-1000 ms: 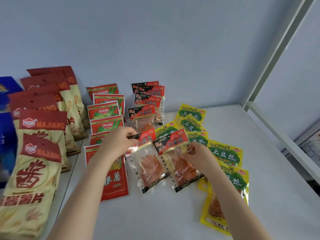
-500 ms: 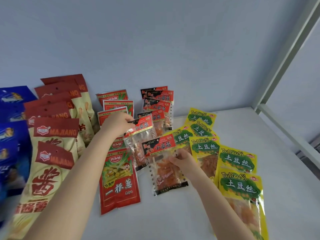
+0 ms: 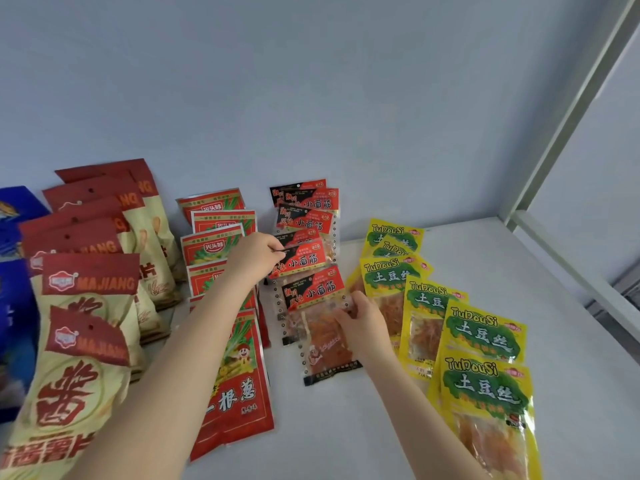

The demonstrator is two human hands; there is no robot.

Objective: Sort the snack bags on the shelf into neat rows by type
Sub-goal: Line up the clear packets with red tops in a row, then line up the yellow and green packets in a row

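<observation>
Snack bags lie flat on the white shelf board (image 3: 349,441) in overlapping columns that run from the pale blue back wall (image 3: 311,98) toward the front edge; each column holds one type, so every label shows above the bag in front of it. From the left there are dark blue bags (image 3: 14,223) (mostly cut off by the frame), tall cream-and-red MAJIANG bags (image 3: 86,299), red foil green-onion packets (image 3: 239,386), small red-and-black packets with clear windows (image 3: 308,206), and yellow-and-green TuDouSi packets (image 3: 485,334). The work in hand is the red-and-black column; the left hand (image 3: 254,259) pinches the top left corner of the second-nearest packet (image 3: 304,261) between thumb and fingertips, seemingly to square it with those behind; the right hand (image 3: 362,323) grips the right edge of the nearest packet (image 3: 323,341), fingers curled onto its clear window. That nearest packet sits slightly skewed and overlaps the lower part of the one behind; I judge it needs straightening into line. The film looks slippery, so a careless nudge could shift the neighbouring columns.
</observation>
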